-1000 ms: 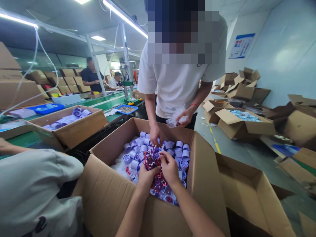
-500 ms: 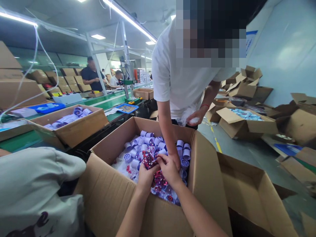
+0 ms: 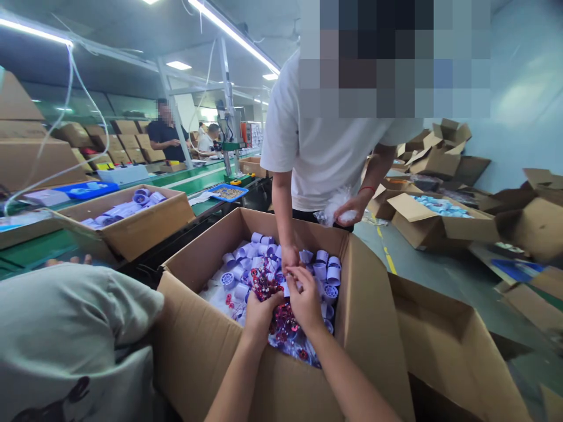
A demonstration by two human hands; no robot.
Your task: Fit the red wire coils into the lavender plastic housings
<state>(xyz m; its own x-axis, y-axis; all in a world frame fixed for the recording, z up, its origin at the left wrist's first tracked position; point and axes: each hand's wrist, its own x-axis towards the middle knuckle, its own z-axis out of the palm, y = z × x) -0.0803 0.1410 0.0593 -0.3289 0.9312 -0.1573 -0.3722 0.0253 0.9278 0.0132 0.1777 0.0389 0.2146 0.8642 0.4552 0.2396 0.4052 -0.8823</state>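
A large open cardboard box (image 3: pixel 193 258) holds many pale purple cylinders (image 3: pixel 333 275), clear plastic and red wired parts (image 3: pixel 285 319). Over it, my left hand (image 3: pixel 259 313) is closed around a bunch of red wired parts (image 3: pixel 264 281). My right hand (image 3: pixel 304 299) is beside it on the right, with thumb and fingers pinched together; whatever is between them is too small to name. Just beyond my right fingertips, a co-worker's hand (image 3: pixel 290 255) reaches down into the box. The co-worker's other hand (image 3: pixel 350 211) holds crumpled clear plastic.
Another box of purple cylinders (image 3: pixel 145 234) stands on the green bench at the left, near a blue tray (image 3: pixel 226 193) of small parts. A grey-clad person (image 3: pixel 79 328) is close at my left. Open cartons (image 3: pixel 457 346) lie at the right.
The co-worker's hand has risen from the cylinders and moved left, near my right fingertips. My right hand has moved slightly right, away from the bunch. The grey sleeve at the left has shifted right.
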